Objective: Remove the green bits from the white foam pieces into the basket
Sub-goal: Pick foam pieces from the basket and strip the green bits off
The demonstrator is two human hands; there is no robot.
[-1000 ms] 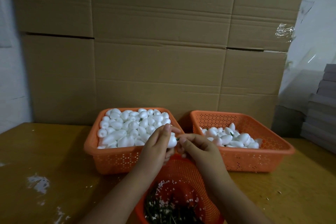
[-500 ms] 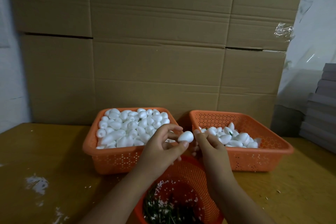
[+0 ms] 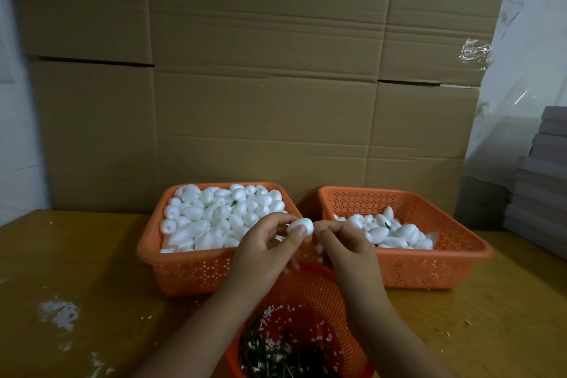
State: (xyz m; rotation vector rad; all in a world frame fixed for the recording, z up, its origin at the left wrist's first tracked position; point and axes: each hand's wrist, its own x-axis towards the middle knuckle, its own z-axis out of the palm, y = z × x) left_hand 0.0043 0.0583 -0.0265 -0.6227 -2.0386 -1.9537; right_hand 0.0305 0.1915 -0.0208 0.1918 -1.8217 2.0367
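Left hand [image 3: 264,248] pinching a white foam piece [image 3: 301,226] above the round basket [image 3: 319,288] of green bits [image 3: 276,356] — right hand [image 3: 343,242] fingertips curled at its end, grip unclear, wooden counter [image 3: 76,261]

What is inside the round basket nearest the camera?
The round basket holds a tangle of green bits mixed with white foam crumbs. Both forearms and the frame's lower edge cover part of it, so the whole contents cannot be seen.
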